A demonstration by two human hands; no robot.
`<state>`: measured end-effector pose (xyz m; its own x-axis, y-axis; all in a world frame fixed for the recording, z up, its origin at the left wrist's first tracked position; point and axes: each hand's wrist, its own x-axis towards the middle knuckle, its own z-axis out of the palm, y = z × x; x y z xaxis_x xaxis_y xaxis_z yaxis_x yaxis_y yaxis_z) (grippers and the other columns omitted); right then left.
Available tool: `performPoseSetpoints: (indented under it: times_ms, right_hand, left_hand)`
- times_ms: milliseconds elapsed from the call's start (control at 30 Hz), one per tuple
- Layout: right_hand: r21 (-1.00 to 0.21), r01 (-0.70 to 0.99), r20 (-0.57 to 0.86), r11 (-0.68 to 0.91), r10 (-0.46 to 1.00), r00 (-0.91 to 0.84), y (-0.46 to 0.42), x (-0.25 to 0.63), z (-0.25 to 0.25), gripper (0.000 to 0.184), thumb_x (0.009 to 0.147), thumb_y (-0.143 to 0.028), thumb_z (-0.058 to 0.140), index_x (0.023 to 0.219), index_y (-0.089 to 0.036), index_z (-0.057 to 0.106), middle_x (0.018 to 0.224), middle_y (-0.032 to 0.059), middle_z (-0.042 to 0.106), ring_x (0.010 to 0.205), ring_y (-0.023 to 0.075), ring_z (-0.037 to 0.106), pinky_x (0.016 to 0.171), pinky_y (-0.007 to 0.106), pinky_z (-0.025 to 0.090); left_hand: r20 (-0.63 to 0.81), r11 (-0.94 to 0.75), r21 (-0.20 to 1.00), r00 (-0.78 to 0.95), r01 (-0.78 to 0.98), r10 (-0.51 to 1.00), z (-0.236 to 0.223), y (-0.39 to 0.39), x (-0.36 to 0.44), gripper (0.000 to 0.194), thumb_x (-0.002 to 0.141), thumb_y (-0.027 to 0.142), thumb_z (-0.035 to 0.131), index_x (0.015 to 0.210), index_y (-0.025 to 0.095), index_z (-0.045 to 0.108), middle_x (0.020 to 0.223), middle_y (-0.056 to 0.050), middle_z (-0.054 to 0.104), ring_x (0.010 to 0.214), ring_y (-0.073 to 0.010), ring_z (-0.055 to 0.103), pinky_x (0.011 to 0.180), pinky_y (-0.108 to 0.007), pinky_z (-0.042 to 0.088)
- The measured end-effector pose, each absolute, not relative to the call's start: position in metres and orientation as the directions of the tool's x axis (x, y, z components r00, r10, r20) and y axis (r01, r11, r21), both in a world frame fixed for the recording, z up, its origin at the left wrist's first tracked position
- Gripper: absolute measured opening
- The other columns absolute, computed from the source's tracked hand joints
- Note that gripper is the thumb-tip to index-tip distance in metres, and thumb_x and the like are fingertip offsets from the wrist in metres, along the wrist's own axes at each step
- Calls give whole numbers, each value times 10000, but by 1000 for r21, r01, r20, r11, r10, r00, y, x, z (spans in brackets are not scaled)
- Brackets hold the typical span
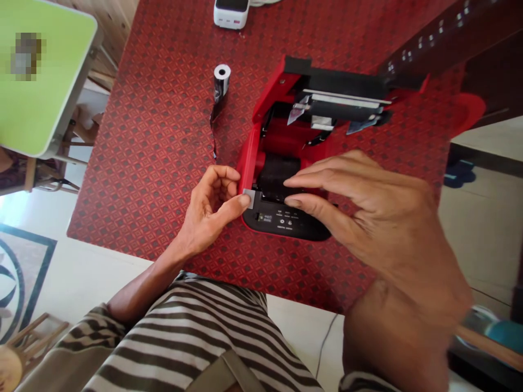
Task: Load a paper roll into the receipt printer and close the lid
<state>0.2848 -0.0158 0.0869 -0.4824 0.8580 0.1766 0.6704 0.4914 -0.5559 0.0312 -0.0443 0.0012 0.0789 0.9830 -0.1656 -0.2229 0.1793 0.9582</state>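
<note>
Looking down from the head camera, a small red printer (261,158) is seen on a table (163,136) covered with a red patterned cloth, close to the near edge and just in front of a striped shirt (196,337). Its lid (343,90) is raised and tipped back, so the paper bay (281,171) lies exposed; it looks dark and no roll can be made out inside it. The left hand (208,209) is curled at the printer's near left corner, its thumb tip pressed on a small grey tab (248,197) there, the other fingers folded loosely and holding nothing else. The right hand (368,212) is held flat over the front of the bay, fingers extended and close together, fingertips at the bay's front lip beside the black control panel (286,220); whether anything is pinched beneath them cannot be told. A paper roll (222,81) stands on end well apart to the left, a dark strip (214,117) trailing from it toward the printer. A white device (231,12) sits at the far edge. Judged from this, the opening is done, while the loading of paper and the closing of the lid appear left.
</note>
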Motion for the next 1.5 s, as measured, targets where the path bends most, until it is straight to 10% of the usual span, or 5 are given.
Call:
performPoseSetpoints:
  times_ms: [533,800,1033,1333,1500]
  right_hand:
    - [-570,636,323,520,854,-408,-23,291,77,315,1218,-150,785,1071,-385,935,1090,15,967,964,313,916,907,529,745]
    - [-532,603,439,595,802,-405,-36,294,70,272,1189,-58,793,1146,-320,851,1121,41,941,1004,292,910,1049,519,731]
    - [-560,631,343,537,844,-413,-43,291,71,317,1206,-87,760,1203,-387,861,1151,16,947,1055,320,920,1011,525,736]
    - [-574,643,287,507,860,-422,-45,294,73,356,1240,-111,717,1257,-422,888,1181,8,933,1068,319,918,1030,537,756]
    - [-452,706,410,545,830,-379,-56,287,67,342,1205,-33,747,1267,-356,844,1172,38,906,1100,306,880,1006,516,727]
  left_hand:
    - [-108,115,979,55,-167,993,11,-49,24,608,962,729,1120,1217,278,801,984,-10,769,853,-187,683,770,-339,588]
    - [594,-596,768,91,235,800,29,48,-19,678,1146,920,839,1666,488,878,1576,45,881,1390,-284,794,1190,-472,683]
    - [432,-530,825,384,199,816,47,95,4,671,1314,817,626,1538,263,931,1229,-81,837,1113,-267,796,1052,-455,684]
    - [164,-180,978,140,110,977,72,75,25,162,1240,322,879,1229,280,1034,998,-48,691,1095,-295,803,1067,-418,674]
    - [346,-400,901,279,167,896,66,68,17,391,1288,625,777,1243,304,997,1090,-59,782,1068,-280,777,1041,-443,655]
